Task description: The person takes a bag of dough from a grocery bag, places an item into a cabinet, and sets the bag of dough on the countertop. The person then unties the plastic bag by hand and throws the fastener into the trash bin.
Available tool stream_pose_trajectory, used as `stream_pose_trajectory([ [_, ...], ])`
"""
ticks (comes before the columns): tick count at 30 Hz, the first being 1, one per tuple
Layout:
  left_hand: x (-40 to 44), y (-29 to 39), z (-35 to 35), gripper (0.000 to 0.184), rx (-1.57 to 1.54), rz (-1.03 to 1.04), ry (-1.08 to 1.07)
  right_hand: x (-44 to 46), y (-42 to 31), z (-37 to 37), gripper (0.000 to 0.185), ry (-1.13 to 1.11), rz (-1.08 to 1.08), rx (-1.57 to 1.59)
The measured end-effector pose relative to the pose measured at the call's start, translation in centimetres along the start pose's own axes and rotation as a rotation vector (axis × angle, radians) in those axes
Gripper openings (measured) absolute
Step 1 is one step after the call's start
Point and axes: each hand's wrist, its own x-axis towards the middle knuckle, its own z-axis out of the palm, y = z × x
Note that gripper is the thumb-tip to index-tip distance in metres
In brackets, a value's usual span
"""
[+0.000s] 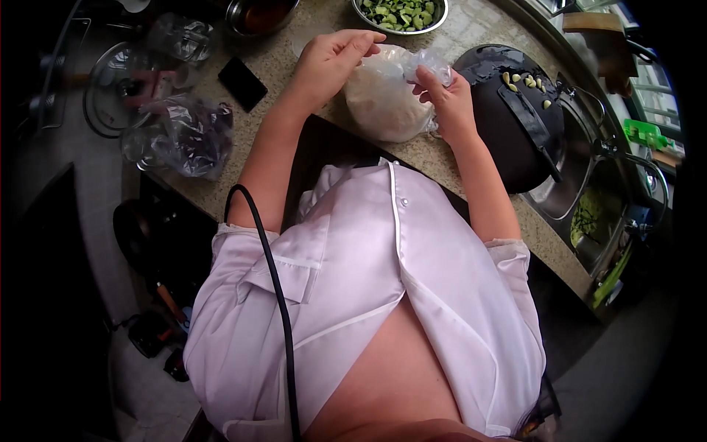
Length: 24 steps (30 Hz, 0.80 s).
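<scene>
A clear plastic bag (387, 103) with something pale and bulky in it rests on the speckled counter (287, 103). My right hand (445, 92) is closed on the gathered, crinkled top of the bag, at its right side. Over the bag's upper left edge is my left hand (335, 62), with thumb and fingertips pressed together; whatever may be between them is too small to make out. Just right of the bag lies a dark round board (508, 125) with peeled garlic cloves (515, 78) and a black-handled cleaver (526, 121) on it.
A bowl of chopped green vegetables (401, 16) stands beyond the bag. At upper left are a metal bowl (261, 16), a black phone (242, 84) and crumpled plastic bags (191, 132). The sink (563, 177) lies to the right, greens (587, 217) inside.
</scene>
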Motion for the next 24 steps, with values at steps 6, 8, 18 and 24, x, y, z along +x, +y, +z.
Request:
stream_pose_trajectory([
  [6, 1.0, -5.6, 2.7, 0.037, 0.513, 0.385, 0.042, 0.6, 0.8, -0.4, 0.024, 0.093, 0.416, 0.306],
  [8, 1.2, -6.6, 3.8, 0.034, 0.490, 0.359, 0.099, 0.3, 1.2, -0.5, 0.025, 0.122, 0.496, 0.435],
  [18, 1.6, -8.6, 4.4, 0.019, 0.253, 0.424, 0.106, -0.6, 3.5, -1.1, 0.027, 0.106, 0.513, 0.725],
  [24, 1.6, -8.1, 4.4, 0.016, 0.300, 0.402, 0.103, -0.7, 3.2, -0.6, 0.030, 0.139, 0.516, 0.773],
])
